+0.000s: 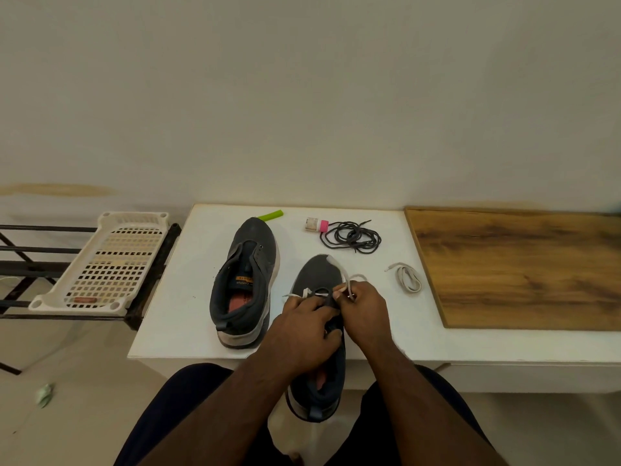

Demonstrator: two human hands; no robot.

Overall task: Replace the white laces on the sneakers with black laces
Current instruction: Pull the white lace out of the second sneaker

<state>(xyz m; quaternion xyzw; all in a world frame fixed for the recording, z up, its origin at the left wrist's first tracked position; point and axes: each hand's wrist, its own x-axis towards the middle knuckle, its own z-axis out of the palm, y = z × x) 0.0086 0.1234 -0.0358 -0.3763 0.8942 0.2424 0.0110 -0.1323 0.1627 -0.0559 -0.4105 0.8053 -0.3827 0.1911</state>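
at 6 o'clock, nearest the camera, the person's 2 dark-clad knees flank the heel of the near sneaker, which hangs over the front edge of the white table with its toe pointing toward 12 o'clock. both forearms reach in over it. the left hand lies across the middle of this shoe, fingers curled over the tongue area and seeming to hold it; whether they also pinch the lace cannot be told. the right hand, just at its 3 o'clock side, has thumb and fingertips pinched together on the white lace, which loops up from the eyelets near the toe and still threads the lowest holes.

at 9 o'clock from this shoe stands the second sneaker, upright, unlaced, its orange insole showing. at 3 o'clock from the hands a removed white lace bundle lies folded on the table, near a wooden board that covers the table's right part.

farther on, at 12 o'clock, the black laces lie in a loose coil, touching a small bottle with a pink cap. a green tube lies behind the second sneaker's toe. at 9 o'clock, off the table, a white perforated tray rests on a dark metal rack.
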